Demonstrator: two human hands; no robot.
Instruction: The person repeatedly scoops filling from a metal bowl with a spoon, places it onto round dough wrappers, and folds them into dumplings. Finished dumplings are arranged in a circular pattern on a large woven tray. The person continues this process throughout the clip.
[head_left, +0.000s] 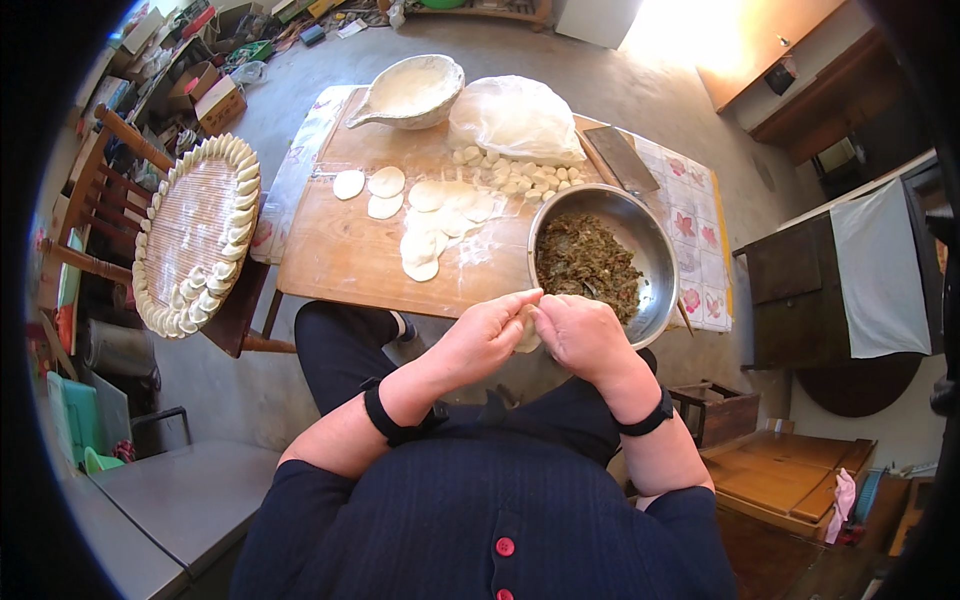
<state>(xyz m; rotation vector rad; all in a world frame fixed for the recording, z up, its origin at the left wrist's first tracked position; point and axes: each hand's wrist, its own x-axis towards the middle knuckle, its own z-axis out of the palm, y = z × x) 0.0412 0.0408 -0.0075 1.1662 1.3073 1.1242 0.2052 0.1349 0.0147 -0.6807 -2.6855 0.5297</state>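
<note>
Both my left hand (480, 334) and my right hand (589, 334) are closed on a dumpling (529, 334), pinching its dough between thumbs and fingers at the near edge of the table. Just beyond them a steel bowl (660, 259) holds chopped filling (589, 259), with part of a utensil in it. Flat round dough wrappers (450, 210) lie overlapping on the floured wooden board (337, 255). Small dough pieces (536, 176) are heaped behind the bowl. On the left, a round tray (187, 210) carries shaped dumplings (199, 300) around its rim and in its near part.
A flour-dusted basin (412, 94) and a plastic bag (514, 120) stand at the board's far side. A cleaver (621, 157) lies at the right, a wooden stick beside it. The tray rests on a wooden chair (105, 217). Dark cabinets (787, 277) stand at the right.
</note>
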